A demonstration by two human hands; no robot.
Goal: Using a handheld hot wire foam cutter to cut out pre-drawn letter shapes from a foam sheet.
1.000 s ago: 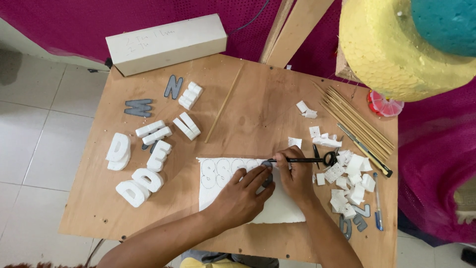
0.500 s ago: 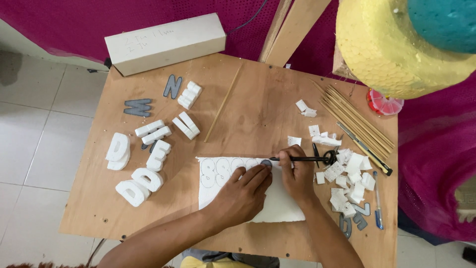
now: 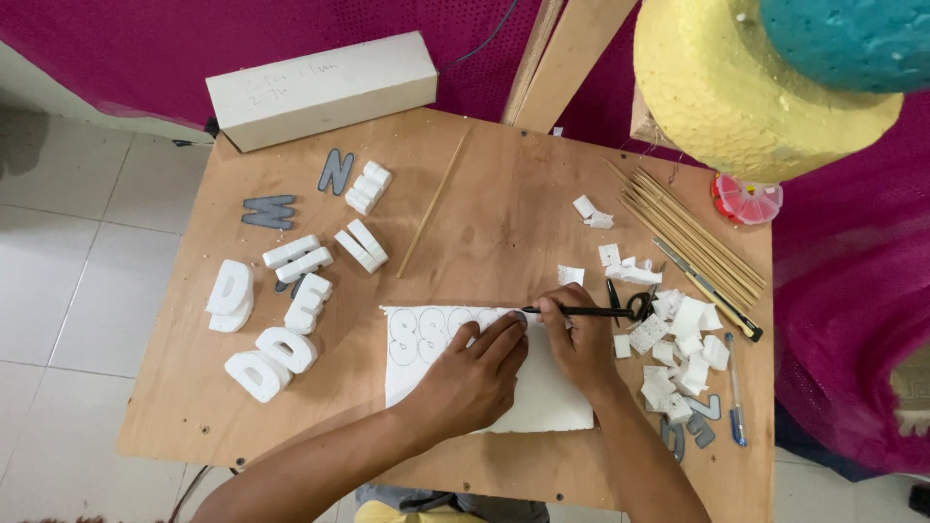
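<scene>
A white foam sheet point(image 3: 426, 334) with pencilled outlines lies at the front of the wooden table point(image 3: 494, 218). My left hand point(image 3: 475, 378) presses flat on the sheet, fingers spread. My right hand point(image 3: 581, 344) grips a thin black-handled cutting tool point(image 3: 591, 311), held level with its tip at the sheet's top edge, just beyond my left fingertips. The tool's looped end points right toward the foam scraps.
Cut white foam letters point(image 3: 262, 329) and grey letter templates point(image 3: 269, 210) lie at the left. Foam scraps point(image 3: 678, 349), a blue pen point(image 3: 734, 392) and wooden sticks point(image 3: 688, 232) lie at the right. A long white foam block point(image 3: 320, 87) rests at the back edge.
My right hand and the tool have shifted slightly along the sheet's top edge. My left hand stays pressed on the sheet.
</scene>
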